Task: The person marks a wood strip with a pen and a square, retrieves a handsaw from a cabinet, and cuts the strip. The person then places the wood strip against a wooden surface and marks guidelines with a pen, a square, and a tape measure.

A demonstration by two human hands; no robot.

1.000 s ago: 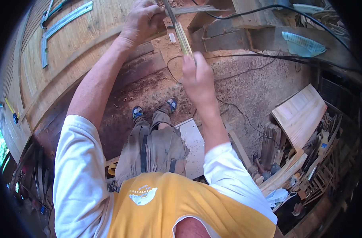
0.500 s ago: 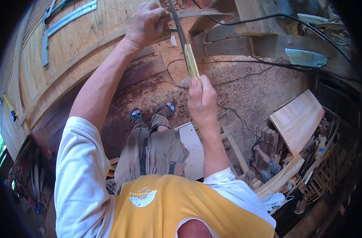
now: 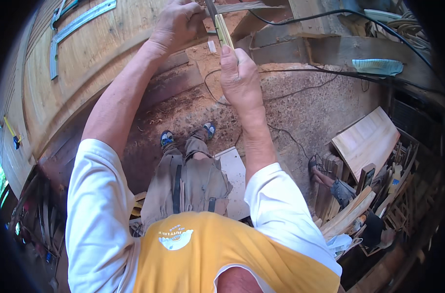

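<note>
At the top centre my right hand (image 3: 241, 78) is closed around the pale yellow-green handle (image 3: 223, 33) of a long, narrow, dark-bladed tool. Its dark blade (image 3: 211, 7) runs out past the upper edge, so I cannot make out its exact kind. My left hand (image 3: 176, 24) is closed just left of the blade, by the edge of a wooden panel. Its fingers are curled, and what they hold, if anything, is hidden. Beyond the blade a thin wooden strip (image 3: 247, 6) stretches to the right.
A large wooden panel (image 3: 95, 53) carries a metal square (image 3: 81, 27) and a tape measure (image 3: 16, 141). Black cables (image 3: 320, 73) cross at right. A pale board (image 3: 369, 139) leans by stacked scrap wood (image 3: 347, 215). Another person's leg (image 3: 325, 179) shows at lower right.
My right hand has pushed the tool forward, up the picture, closer to my left hand. My left hand has shifted slightly. The other person's leg has moved at lower right.
</note>
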